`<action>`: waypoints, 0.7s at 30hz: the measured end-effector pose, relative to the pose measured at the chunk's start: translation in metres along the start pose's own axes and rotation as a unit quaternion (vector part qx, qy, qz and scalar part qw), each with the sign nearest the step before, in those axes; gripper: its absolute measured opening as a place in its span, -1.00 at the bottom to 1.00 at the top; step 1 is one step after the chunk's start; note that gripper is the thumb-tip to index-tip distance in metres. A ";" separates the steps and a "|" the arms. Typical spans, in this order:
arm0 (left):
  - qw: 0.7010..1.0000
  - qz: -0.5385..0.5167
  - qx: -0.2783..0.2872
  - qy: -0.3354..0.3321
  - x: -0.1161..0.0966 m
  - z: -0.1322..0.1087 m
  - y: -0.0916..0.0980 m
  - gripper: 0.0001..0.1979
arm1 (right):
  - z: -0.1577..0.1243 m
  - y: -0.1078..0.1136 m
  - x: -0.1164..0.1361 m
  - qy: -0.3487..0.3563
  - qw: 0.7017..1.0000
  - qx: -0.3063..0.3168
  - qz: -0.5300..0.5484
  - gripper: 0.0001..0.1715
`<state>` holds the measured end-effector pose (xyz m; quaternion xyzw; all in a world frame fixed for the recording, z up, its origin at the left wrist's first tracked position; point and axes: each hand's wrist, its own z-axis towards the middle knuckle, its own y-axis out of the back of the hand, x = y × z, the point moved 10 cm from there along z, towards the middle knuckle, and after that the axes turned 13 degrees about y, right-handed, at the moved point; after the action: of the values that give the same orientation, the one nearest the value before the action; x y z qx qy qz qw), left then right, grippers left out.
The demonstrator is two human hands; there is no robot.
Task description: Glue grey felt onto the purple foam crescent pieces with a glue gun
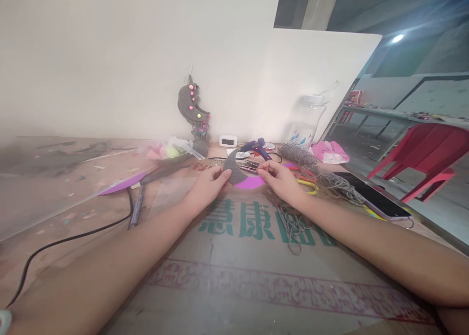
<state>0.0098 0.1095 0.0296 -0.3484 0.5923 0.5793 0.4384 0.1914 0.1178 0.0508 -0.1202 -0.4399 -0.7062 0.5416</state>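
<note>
A flat crescent cut-out (250, 182) lies between my hands, its left part wound with grey yarn (235, 167) and its right part bare purple. My left hand (214, 179) is closed on the wound part, thumb on top. The fingers of my right hand (279, 178) pinch the bare purple end; whether a yarn strand is also between them cannot be told. Loose grey yarn (293, 227) trails on the cardboard below my right hand. Just behind the crescent lie scissors or tweezers with metal tips (251, 165), partly hidden.
A finished grey crescent with pompoms (190, 102) hangs at the back wall. Along the back stand a small clock (227, 141), a glue gun (258, 146) and a clear bottle (306, 120). Yellow-handled scissors (309, 186), a yarn skein (298, 156) and a phone (373, 195) lie right; a black cable (73, 237) left.
</note>
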 end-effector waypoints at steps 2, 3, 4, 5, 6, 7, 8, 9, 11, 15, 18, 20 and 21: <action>1.000 0.000 0.003 -0.001 -0.001 0.000 0.000 -0.63 | -0.001 -0.002 -0.001 0.003 1.000 0.005 -0.004 -0.75; 1.000 0.000 0.003 -0.001 -0.001 0.000 -0.001 -0.63 | -0.001 -0.002 -0.001 0.003 1.000 0.006 -0.006 -0.76; 1.000 0.000 0.005 -0.002 -0.001 0.000 -0.001 -0.63 | -0.002 -0.003 -0.002 0.003 1.000 0.007 -0.005 -0.76; 1.000 0.000 0.007 -0.002 -0.001 0.000 -0.001 -0.63 | -0.002 -0.004 -0.002 0.002 1.000 0.006 -0.005 -0.76; 1.000 0.000 0.007 -0.003 -0.001 0.001 -0.001 -0.63 | -0.002 -0.004 -0.001 0.002 1.000 0.006 -0.004 -0.77; 1.000 -0.001 0.008 -0.003 0.000 0.001 -0.001 -0.63 | -0.001 -0.004 0.000 0.002 1.000 0.007 -0.006 -0.77; 1.000 -0.003 0.008 -0.001 0.001 0.001 -0.001 -0.63 | 0.000 -0.002 0.003 0.003 1.000 0.007 -0.011 -0.78; 1.000 -0.006 0.008 0.002 0.002 0.001 -0.001 -0.64 | 0.002 0.001 0.006 0.006 1.000 0.009 -0.022 -0.78; 1.000 -0.015 0.009 0.012 0.005 0.002 -0.001 -0.64 | 0.008 0.011 0.011 0.014 0.998 0.024 -0.058 -0.77; 0.999 -0.026 0.011 0.020 0.007 0.003 -0.002 -0.65 | 0.023 0.043 0.009 0.034 0.985 0.030 -0.169 -0.74; 0.999 -0.031 0.014 0.017 0.007 0.003 -0.003 -0.65 | 0.031 0.058 -0.014 0.001 0.975 0.041 -0.218 -0.65; 0.999 -0.034 0.017 0.014 0.007 0.004 -0.003 -0.64 | 0.036 0.057 -0.033 -0.035 0.966 0.076 -0.243 -0.53; 0.999 -0.034 0.017 0.014 0.007 0.004 -0.004 -0.64 | 0.039 0.054 -0.042 -0.050 0.960 0.097 -0.257 -0.48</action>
<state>0.0111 0.1141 0.0222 -0.3693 0.5958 0.5487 0.4555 0.2430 0.1732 0.0730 0.0148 -0.5487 -0.7689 0.3279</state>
